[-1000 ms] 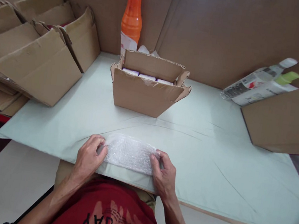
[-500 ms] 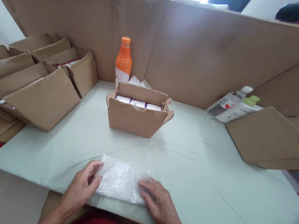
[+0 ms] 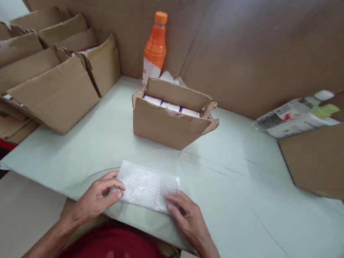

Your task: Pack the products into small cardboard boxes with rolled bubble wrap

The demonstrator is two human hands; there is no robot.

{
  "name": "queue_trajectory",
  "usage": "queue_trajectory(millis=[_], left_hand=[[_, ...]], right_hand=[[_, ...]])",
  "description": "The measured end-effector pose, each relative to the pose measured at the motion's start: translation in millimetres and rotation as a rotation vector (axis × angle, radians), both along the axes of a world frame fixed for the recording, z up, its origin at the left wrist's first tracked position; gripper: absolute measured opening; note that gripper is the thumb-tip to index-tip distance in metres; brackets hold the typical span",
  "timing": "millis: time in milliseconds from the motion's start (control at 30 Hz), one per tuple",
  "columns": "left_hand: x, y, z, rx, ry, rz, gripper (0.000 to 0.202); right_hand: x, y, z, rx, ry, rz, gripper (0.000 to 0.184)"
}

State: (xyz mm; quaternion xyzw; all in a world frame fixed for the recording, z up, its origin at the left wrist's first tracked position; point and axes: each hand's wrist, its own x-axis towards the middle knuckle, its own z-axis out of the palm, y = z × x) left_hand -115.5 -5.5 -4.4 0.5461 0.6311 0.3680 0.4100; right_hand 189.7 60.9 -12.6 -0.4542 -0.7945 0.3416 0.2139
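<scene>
A flat piece of clear bubble wrap (image 3: 147,187) lies at the table's front edge, between my two hands. My left hand (image 3: 100,195) holds its left edge, with thumb and fingertips close together there. At the right edge, the curled fingers and thumb of my right hand (image 3: 187,215) grip the wrap. Behind it stands an open cardboard box (image 3: 166,124), upright, with several white packs (image 3: 171,106) with purple edges showing inside.
An orange bottle (image 3: 155,50) stands behind the box against a tall cardboard partition (image 3: 248,50). Several open cartons (image 3: 59,93) crowd the left side. To the right, a clear bottle (image 3: 288,110) and a white bottle with a green cap (image 3: 306,123) lean beside another carton (image 3: 329,162).
The view has tilted downward, so more of my shirt shows and the partition's top is out of frame. Left fingers have come further over the wrap's edge; the wrap lies flatter at right.
</scene>
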Motion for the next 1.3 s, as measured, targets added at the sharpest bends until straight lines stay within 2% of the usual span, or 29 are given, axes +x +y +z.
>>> queue_trajectory(millis=[100,200,267,333,433,533,633,700,733,800,900,967,1033,1133,1233,1300], left_hand=[[4,12,7.6,0.076,0.124,-0.012,0.02],[7,32,27.4,0.376,0.274,-0.015,0.02],[7,50,51.7,0.63,0.419,-0.01,0.019],[7,73,81.9,0.813,0.569,0.03,0.022],[5,116,125.2,0.947,0.703,0.078,0.03],[-2,165,151.7,0.964,0.699,0.049,0.036],[-11,208,159.3,0.735,0.722,-0.107,0.037],[-13,227,158.0,0.539,0.782,-0.218,0.049],[-12,233,156.5,0.473,0.818,-0.262,0.054],[-6,240,153.5,0.425,0.895,-0.333,0.058],[1,243,150.8,0.429,0.978,-0.42,0.061],[0,242,150.4,0.406,0.988,-0.461,0.063],[-6,238,150.7,0.389,0.987,-0.488,0.064],[-15,226,154.0,0.511,0.99,-0.413,0.059],[-17,214,164.0,0.668,0.972,-0.274,0.054],[-13,213,172.5,0.657,0.923,-0.315,0.054]], right_hand=[[-4,5,7.0,0.03,-0.01,0.021,0.021],[-7,19,30.2,0.182,0.013,0.025,0.021],[-9,35,57.6,0.328,0.04,-0.012,0.023],[-13,56,91.6,0.484,0.057,-0.096,0.026],[-21,99,141.3,0.679,0.069,-0.225,0.028],[-28,153,173.6,0.679,0.07,-0.201,0.03],[-32,201,186.8,0.387,-0.1,-0.023,0.028],[-36,221,190.1,0.147,-0.278,0.127,0.026],[-39,227,191.2,0.066,-0.357,0.193,0.024],[-46,234,192.8,0.003,-0.474,0.286,0.022],[-55,238,192.4,-0.004,-0.576,0.362,0.021],[-54,238,190.4,-0.006,-0.601,0.345,0.021],[-47,235,189.1,0.04,-0.58,0.306,0.029],[-30,222,193.7,0.239,-0.557,0.235,0.042],[-21,206,206.3,0.492,-0.519,0.133,0.035],[-25,201,213.5,0.517,-0.431,0.117,0.033]])
